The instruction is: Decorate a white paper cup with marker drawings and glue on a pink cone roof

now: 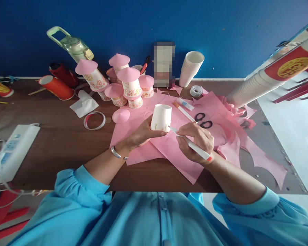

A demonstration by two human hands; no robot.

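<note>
Left hand [141, 134] grips a white paper cup [161, 118] upside down near the desk's middle, thumb and fingers wrapped round its lower edge; the cup's long axis is upright, closed base up. Right hand [196, 140] pinches a white pen [190, 143], long axis slanting from lower right to upper left, tip touching the cup's lower edge. Both sit over pink paper sheets [174, 150] spread toward the desk's [61, 140] right edge. One pair of black scissors [203, 120] lies just behind the right hand, one glue stick [184, 104] beyond it. One tape ring [94, 120] and one loose pink cone [120, 115] lie left of the cup. Finished pink-roofed cup towers [129, 85] cluster by the back edge; exact count unclear. One stack of plain cups [191, 68] stands at the back.
</note>
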